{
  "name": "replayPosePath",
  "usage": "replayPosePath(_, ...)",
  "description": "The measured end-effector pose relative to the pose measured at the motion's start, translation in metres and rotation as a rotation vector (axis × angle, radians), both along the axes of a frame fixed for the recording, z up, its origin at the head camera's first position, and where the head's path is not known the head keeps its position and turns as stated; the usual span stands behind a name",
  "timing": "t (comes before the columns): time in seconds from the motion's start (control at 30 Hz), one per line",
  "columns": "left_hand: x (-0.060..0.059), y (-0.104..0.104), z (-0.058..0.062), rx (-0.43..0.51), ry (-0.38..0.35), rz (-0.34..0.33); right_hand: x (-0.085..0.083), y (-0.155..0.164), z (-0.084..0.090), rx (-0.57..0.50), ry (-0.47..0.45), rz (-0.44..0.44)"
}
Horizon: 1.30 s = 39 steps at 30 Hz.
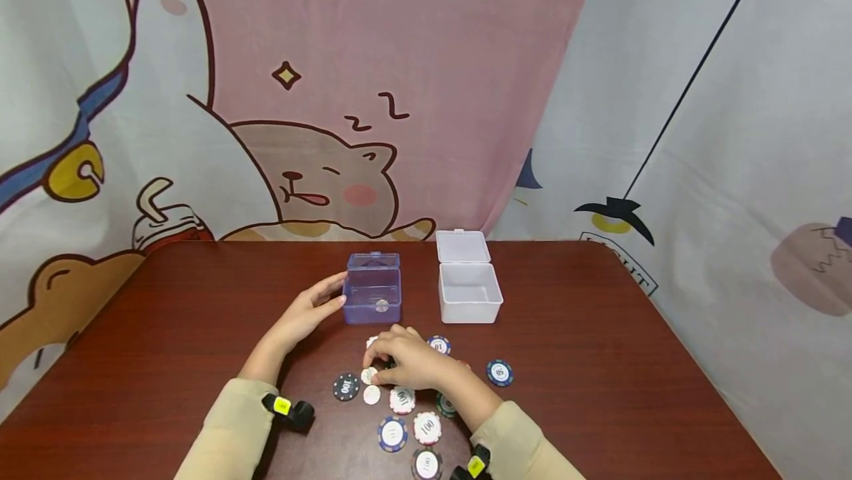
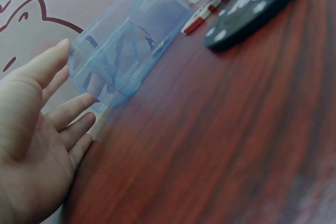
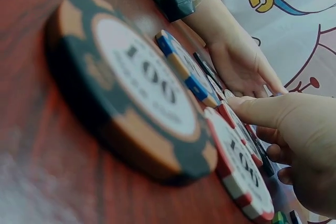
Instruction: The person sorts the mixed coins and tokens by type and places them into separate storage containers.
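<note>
With extended fingers, my left hand point(image 1: 311, 313) touches the left side of an open translucent blue plastic box point(image 1: 358, 314). One silver coin point(image 1: 381, 305) shows inside that box, near its front. In the left wrist view the fingertips point(image 2: 63, 48) lie along the box's end. My right hand point(image 1: 409, 360) is low over the tabletop, thumb and index finger pinching a small silver coin point(image 1: 368, 375). Just below it lies another silver coin point(image 1: 371, 395). A black poker chip point(image 1: 346, 387) is to the left, and a red-and-white chip point(image 1: 402, 400) is under the thumb side. The right hand partly hides several chips.
An open white plastic box point(image 1: 470, 311) stands right of the blue one. Nearer me on the brown table point(image 1: 599, 391) lie a blue chip point(image 1: 393, 434), a white-and-red chip point(image 1: 427, 428) and a black-and-tan chip point(image 1: 427, 464). Another blue chip point(image 1: 499, 373) lies to the right.
</note>
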<state>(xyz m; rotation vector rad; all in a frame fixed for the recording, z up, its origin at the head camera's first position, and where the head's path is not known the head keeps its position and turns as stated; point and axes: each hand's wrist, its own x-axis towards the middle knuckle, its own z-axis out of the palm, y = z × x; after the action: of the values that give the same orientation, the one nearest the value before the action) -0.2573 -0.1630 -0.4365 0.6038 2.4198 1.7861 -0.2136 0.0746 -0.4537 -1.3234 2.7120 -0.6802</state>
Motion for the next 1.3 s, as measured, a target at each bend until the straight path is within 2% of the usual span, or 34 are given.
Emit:
replayPosePath(0.23,-0.014,-0.004,-0.023,0.007,0.015,0.011,0.001,0.002,-0.002,-0.072,-0.008,-0.072)
replayPosePath(0.33,-0.016,-0.005,-0.027,0.016,0.024,0.005,0.002,0.003,-0.003,-0.107,0.001,-0.092)
replayPosePath(0.63,-0.016,-0.006,-0.027,0.018,0.030,0.003,0.000,0.002,-0.004,-0.235,-0.029,-0.130)
replayPosePath(0.97,-0.016,-0.005,-0.028,0.008,0.032,0.007,0.000,0.003,-0.006,-0.375,-0.110,-0.171)
replayPosePath(1.3,-0.017,-0.004,-0.026,0.013,0.024,0.010,-0.003,0.002,-0.003,-0.422,-0.141,-0.248)
